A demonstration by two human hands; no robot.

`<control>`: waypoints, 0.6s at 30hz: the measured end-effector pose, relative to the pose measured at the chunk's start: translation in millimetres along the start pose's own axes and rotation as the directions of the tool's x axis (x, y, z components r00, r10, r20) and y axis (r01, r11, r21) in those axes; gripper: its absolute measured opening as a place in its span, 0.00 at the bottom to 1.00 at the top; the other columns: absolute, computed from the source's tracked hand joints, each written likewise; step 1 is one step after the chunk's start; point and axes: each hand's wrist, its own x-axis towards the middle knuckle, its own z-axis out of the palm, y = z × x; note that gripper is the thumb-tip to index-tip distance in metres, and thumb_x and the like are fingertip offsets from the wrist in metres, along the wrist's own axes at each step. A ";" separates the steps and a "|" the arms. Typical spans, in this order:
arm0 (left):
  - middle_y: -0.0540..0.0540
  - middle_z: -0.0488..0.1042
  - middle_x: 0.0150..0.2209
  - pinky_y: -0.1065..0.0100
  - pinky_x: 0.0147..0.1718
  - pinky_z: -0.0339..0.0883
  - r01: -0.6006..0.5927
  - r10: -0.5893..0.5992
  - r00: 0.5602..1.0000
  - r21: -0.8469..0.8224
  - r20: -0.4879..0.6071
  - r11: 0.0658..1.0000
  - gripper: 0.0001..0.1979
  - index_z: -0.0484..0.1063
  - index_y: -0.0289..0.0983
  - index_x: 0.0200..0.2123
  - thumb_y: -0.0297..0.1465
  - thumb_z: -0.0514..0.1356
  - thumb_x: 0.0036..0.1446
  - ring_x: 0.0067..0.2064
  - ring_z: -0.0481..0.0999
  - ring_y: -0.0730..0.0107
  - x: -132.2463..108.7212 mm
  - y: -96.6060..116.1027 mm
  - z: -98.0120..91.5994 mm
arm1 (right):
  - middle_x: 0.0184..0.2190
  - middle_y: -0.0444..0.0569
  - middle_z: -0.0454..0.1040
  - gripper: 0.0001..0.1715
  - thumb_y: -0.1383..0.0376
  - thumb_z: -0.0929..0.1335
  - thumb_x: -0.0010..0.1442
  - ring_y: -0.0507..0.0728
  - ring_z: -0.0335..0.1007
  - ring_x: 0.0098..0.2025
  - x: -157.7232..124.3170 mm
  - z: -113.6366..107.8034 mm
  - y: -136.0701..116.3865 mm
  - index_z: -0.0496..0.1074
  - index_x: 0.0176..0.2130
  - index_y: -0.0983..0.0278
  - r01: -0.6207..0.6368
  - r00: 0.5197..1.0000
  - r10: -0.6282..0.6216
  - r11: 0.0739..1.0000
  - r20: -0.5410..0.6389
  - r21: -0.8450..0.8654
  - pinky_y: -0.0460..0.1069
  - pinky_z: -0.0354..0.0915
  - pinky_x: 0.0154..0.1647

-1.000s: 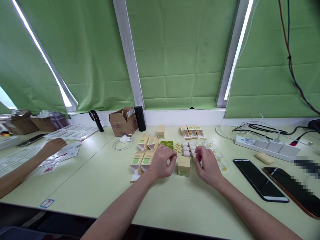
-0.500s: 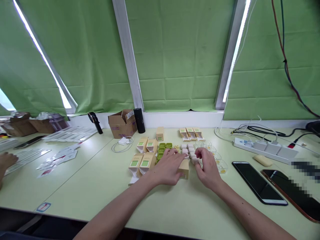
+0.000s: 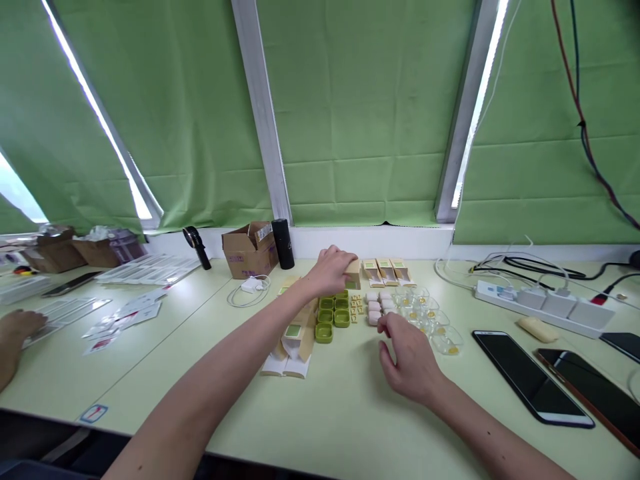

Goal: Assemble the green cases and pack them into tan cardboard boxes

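My left hand [image 3: 331, 270] reaches to the back of the group, its fingers closed over the top of a small kraft paper box [image 3: 353, 275]. Nearer to me, my right hand [image 3: 407, 353] hovers with thumb and index finger apart and nothing visible between them. Just beyond it stand pinkish-white rounded pieces [image 3: 374, 307]. Clear plastic holders with yellow bits [image 3: 440, 327] lie to its right. Green square trays [image 3: 325, 332] form rows in the middle, beside small yellow pieces [image 3: 356, 307]. Kraft boxes with open flaps [image 3: 299, 347] are partly hidden under my left forearm.
Three more kraft boxes [image 3: 386, 272] stand at the back. A cardboard carton [image 3: 250, 251] and a black cylinder [image 3: 283, 244] are behind on the left. On the right lie a power strip [image 3: 545, 307] and phones [image 3: 530, 377]. Another person's hand [image 3: 20, 327] rests far left.
My left hand has moved away from me to the back with the kraft box. My right hand has drawn slightly back from the pinkish-white pieces, its fingers now apart.
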 end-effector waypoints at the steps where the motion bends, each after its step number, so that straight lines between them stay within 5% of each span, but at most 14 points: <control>1: 0.42 0.78 0.58 0.53 0.57 0.59 0.046 -0.047 0.999 0.050 0.012 0.998 0.22 0.69 0.41 0.60 0.28 0.60 0.63 0.59 0.66 0.51 10.5 -5.9 2.7 | 0.36 0.46 0.70 0.17 0.73 0.64 0.55 0.59 0.66 0.34 -1.4 2.3 -1.3 0.59 0.44 0.58 -0.011 0.998 0.012 1.000 0.061 -0.008 0.52 0.57 0.35; 7: 0.37 0.79 0.55 0.52 0.57 0.58 0.144 -0.158 0.984 0.156 0.081 0.977 0.20 0.72 0.38 0.56 0.25 0.60 0.60 0.58 0.68 0.48 53.3 -30.9 37.0 | 0.39 0.48 0.74 0.20 0.76 0.64 0.51 0.59 0.68 0.38 -4.0 6.6 -8.5 0.60 0.42 0.59 -0.005 0.955 0.009 1.000 0.295 -0.012 0.51 0.54 0.36; 13: 0.36 0.79 0.53 0.47 0.66 0.50 0.156 -0.202 0.966 0.263 0.162 0.952 0.20 0.73 0.36 0.53 0.22 0.62 0.56 0.60 0.68 0.48 64.5 -42.4 79.5 | 0.36 0.47 0.76 0.17 0.75 0.65 0.49 0.58 0.68 0.36 -3.0 9.2 -15.4 0.63 0.39 0.59 -0.016 0.874 0.048 0.997 0.484 -0.069 0.52 0.48 0.34; 18: 0.31 0.75 0.58 0.42 0.69 0.43 0.173 -0.236 0.957 0.321 0.167 0.931 0.25 0.70 0.33 0.60 0.22 0.61 0.58 0.64 0.65 0.46 66.8 -39.3 93.5 | 0.36 0.48 0.76 0.16 0.75 0.66 0.49 0.59 0.69 0.36 -2.6 11.4 -16.1 0.66 0.38 0.60 -0.003 0.854 0.051 0.996 0.518 -0.094 0.52 0.49 0.35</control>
